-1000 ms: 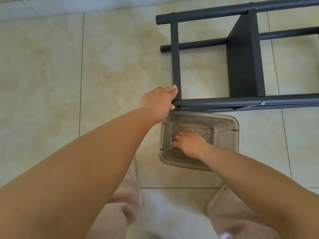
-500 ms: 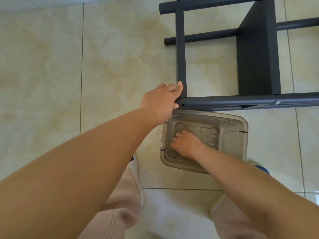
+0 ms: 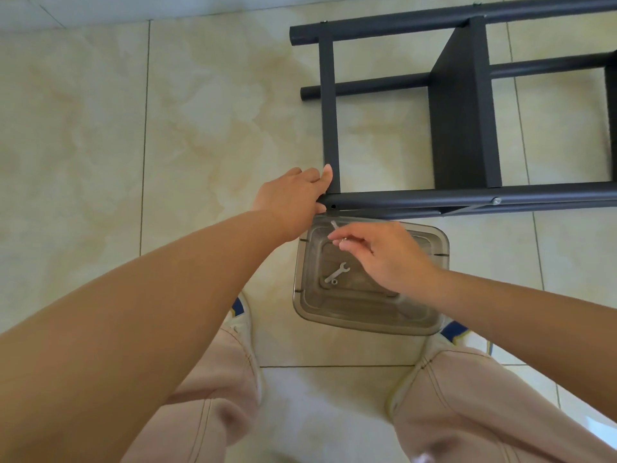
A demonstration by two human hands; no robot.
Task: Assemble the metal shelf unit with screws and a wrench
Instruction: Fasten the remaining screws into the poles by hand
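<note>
**Screw picked, hole waiting**

The shelf frame (image 3: pixel 464 115) lies on its side on the tiles, and the left hand (image 3: pixel 290 202) grips its near corner, fingers curled round where the rail (image 3: pixel 434 198) meets the crossbar. Just beyond the right fingertips sits an open hole (image 3: pixel 333 206) in that rail. The bin (image 3: pixel 440 259) is under the right hand (image 3: pixel 387 255), which pinches a screw (image 3: pixel 335 226). The wrench (image 3: pixel 337 273) lies below them in the bin. Best bet: keep the corner braced, line the screw up straight, start it by hand before grabbing the wrench.

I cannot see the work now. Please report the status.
Left hand grips shelf frame at corner joint. Right hand pinches screw above plastic bin. Wrench lies in bin. Nothing blocks screw hole.
</note>
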